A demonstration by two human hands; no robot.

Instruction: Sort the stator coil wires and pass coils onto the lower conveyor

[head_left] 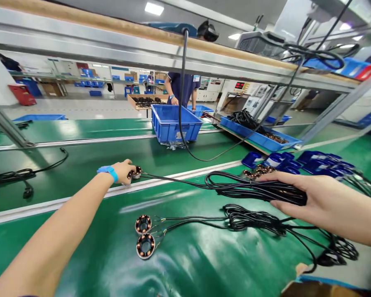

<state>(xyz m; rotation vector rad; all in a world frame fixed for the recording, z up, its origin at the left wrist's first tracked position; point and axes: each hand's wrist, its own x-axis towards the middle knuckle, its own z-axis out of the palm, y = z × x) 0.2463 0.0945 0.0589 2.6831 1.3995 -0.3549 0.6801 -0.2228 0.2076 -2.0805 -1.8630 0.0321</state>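
Note:
My left hand (123, 171), with a blue wristband, reaches forward and closes on a round copper-wound coil (136, 172) at the edge of the green conveyor belt (89, 161). A black cable runs from that coil to a looped bundle (253, 190) that my right hand (312, 198) grips above the green mat. Below it, two more coils (143, 225) (145, 246) lie flat on the mat, their black cables (259, 222) trailing right in a loose tangle.
A blue bin (173, 121) stands on the belt, and a blue tray of black cables (256, 134) lies to the right. Small blue trays (315, 163) sit at far right. A co-worker in dark blue (182, 88) stands behind the line. Loose black cords (21, 175) lie at left.

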